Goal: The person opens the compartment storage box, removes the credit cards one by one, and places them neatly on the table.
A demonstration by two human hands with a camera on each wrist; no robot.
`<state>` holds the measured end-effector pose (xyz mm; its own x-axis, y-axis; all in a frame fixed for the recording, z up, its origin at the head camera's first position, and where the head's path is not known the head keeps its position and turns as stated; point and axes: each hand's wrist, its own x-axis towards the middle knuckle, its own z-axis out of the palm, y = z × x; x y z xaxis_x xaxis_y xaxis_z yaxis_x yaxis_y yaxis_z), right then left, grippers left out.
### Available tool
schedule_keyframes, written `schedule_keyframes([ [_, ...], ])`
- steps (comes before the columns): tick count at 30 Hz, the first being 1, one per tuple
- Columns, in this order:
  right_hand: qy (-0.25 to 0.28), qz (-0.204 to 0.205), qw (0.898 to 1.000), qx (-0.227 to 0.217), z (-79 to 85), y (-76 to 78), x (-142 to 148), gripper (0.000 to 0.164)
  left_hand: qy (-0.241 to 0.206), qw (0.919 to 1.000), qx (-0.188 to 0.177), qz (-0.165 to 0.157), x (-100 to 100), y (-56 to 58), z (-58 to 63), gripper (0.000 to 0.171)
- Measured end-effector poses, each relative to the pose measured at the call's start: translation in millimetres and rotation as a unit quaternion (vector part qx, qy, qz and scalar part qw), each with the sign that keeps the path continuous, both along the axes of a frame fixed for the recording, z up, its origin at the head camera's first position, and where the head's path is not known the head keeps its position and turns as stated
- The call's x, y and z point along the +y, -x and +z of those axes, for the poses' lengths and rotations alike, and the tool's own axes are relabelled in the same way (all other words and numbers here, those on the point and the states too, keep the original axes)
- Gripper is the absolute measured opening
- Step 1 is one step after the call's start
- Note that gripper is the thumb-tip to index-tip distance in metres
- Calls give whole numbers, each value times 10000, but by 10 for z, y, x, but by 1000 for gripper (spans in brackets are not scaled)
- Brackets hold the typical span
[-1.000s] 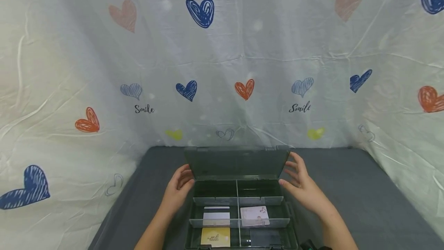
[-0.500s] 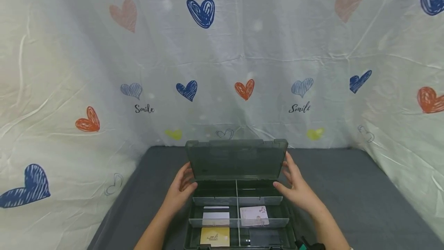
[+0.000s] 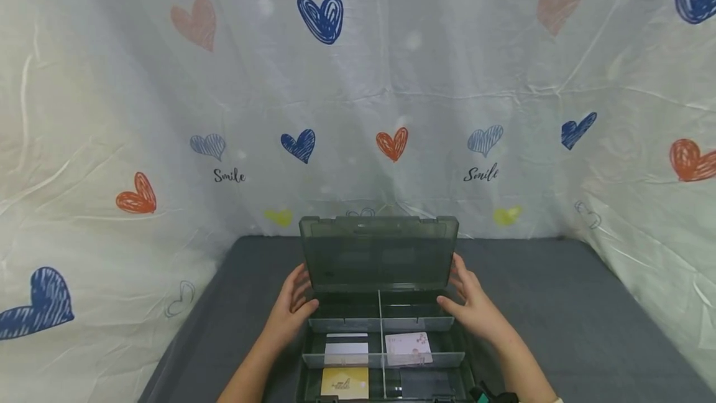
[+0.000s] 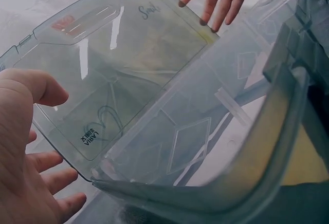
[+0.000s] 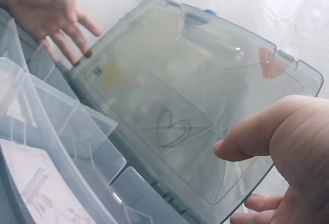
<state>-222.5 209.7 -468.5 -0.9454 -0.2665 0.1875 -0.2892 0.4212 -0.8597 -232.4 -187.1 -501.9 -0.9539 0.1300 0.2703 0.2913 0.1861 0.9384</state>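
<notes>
White curtain, printed with hearts in several colours and two "Smile" letterings. Grey surface, below the curtain. Compartmented box, smoky translucent, between the forearms at the lower edge of the head view. Lid, same smoky plastic, raised along the box's far side, exact lean uncertain; long axis left to right, one short end toward each hand, neither hand clearly nearer. Left hand, at the lid's left end, thumb well parted from loose fingers, nothing gripped. Right hand, at the right end, likewise spread and unclosed; contact with the lid uncertain on both sides. Gold card, front left compartment. White card, dark-striped, middle left. Pink card, pale, middle right.
</notes>
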Motion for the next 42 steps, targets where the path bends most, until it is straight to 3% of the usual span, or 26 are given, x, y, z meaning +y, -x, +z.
schedule_keyframes([
  [3, -20, -29, 9999, -151, -16, 6, -1, 98, 14, 10000, 1, -20, -7, 7, -16, 75],
  [11, -111, -225, 9997, 5, -86, 49, -21, 101, -49, 9999, -65, -81, -26, 4, -45, 74],
  [19, -140, -379, 9992, -10, -91, 68, -63, 107, -289, 9990, -30, -346, -30, 7, -87, 75],
  [28, -211, -350, 9991, 98, -139, 97, -93, 103, -647, 9957, -159, -650, -27, 80, -207, 86],
  [42, 51, -368, 9993, -17, -241, 166, -82, 98, -894, 9924, -516, -663, -2, 191, -325, 86],
])
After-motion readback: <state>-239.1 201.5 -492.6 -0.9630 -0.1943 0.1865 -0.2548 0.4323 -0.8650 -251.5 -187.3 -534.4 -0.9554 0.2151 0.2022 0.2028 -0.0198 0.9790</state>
